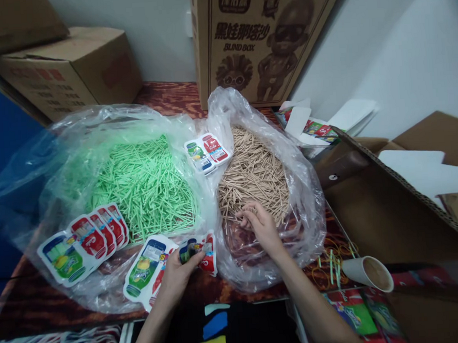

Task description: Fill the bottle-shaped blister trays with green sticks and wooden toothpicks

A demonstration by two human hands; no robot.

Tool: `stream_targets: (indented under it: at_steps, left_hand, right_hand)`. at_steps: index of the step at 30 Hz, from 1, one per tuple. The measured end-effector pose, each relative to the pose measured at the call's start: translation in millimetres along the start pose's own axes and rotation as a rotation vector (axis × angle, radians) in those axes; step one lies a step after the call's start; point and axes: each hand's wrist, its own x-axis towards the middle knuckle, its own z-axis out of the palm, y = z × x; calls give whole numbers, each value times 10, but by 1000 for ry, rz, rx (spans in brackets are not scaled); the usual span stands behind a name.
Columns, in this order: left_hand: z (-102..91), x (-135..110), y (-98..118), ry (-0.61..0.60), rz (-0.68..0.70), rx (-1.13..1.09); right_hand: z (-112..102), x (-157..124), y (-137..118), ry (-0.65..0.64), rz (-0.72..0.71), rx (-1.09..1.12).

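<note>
My left hand point(177, 274) is closed on a small printed packet point(208, 254) with green and red bottle pictures, in front of the green sticks. Under that hand lies another bottle-printed packet point(144, 270). My right hand point(262, 229) is at the near edge of a heap of thin brown sticks point(252, 165), its fingers pinched together on what look like a few of them; the fingertips are partly hidden. To the left, a heap of thin light-green sticks point(144, 182) fills a clear plastic bag point(94, 117). The brown sticks lie in a second clear bag point(305, 187).
Fanned packets point(97, 234) lie at left; two-bottle packets point(206, 151) rest between the heaps. On the right are a paper cup point(369, 274) on its side, rubber bands point(324, 272) and an open carton point(370, 204). Cardboard boxes point(102, 70) stand behind.
</note>
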Motion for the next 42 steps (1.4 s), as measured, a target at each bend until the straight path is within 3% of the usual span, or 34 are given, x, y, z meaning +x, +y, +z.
stream_targets:
  at_steps: [4,7,9,14,17,20,26,35,42]
  left_hand:
    - [-4,4,-16,4,22,11]
    - [-4,-13,-5,6,11,-7]
    - [-8,-33,22,8,0,-14]
    - [-25,-54,67,3,-20,4]
    - [-20,-46,46,11,-14,-10]
    - [-8,-39,34,33,-11,-11]
    - [3,-49,64,38,19,13]
    - [-8,-36,-19,47,9,-5]
    - [-10,-67,57,61,5,20]
  right_hand:
    - [-269,276,-182,-15,-171,-323]
    - [-379,367,-238,36,-311,-587]
    - [-411,375,-243,85,-351,-646]
    - [-435,333,-222,214,-358,-483]
    - [-359,250,-205,282,-265,-142]
    - [-149,54,-127,202,-154,151]
    - [261,-362,217,-41,-20,37]
    - [188,-345,299,-124,-72,5]
    - [198,-356,296,-123,-79,11]
